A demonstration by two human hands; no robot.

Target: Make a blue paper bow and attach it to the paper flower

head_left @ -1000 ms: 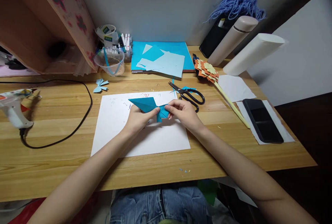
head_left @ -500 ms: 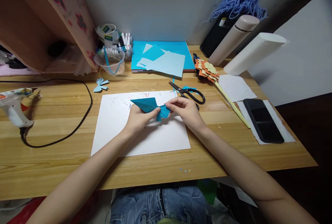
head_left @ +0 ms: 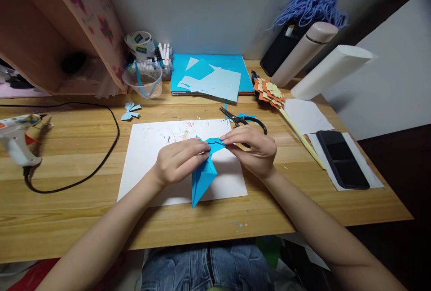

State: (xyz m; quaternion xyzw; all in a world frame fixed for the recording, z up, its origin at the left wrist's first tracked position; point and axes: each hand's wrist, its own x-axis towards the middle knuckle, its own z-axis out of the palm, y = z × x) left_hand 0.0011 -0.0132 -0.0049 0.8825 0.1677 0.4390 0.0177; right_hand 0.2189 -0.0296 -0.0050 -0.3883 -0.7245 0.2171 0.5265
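Observation:
A folded piece of blue paper (head_left: 204, 176) is held between both hands above a white sheet (head_left: 141, 156) with coloured marks near its far edge. My left hand (head_left: 180, 160) pinches it from the left, the fingers lying over its upper part. My right hand (head_left: 254, 149) grips its upper right end between thumb and fingertips. A long pointed flap hangs down toward me between the hands. Just behind my right hand lie black-handled scissors (head_left: 240, 120), partly covered by it. A light-blue paper bow (head_left: 130, 111) rests on the table beyond the sheet, to the left.
At the left are a glue gun (head_left: 20, 138) and its looping black cord. A clear plastic cup (head_left: 143, 84), markers (head_left: 164, 54) and a blue folder (head_left: 225, 62) with paper scraps stand at the back. To the right lie a paper flower (head_left: 269, 93) and a phone (head_left: 341, 158).
The folded blue paper has been turned, so its long point now hangs toward me instead of pointing left. My left hand has shifted its hold over the top, and my right hand has moved slightly right.

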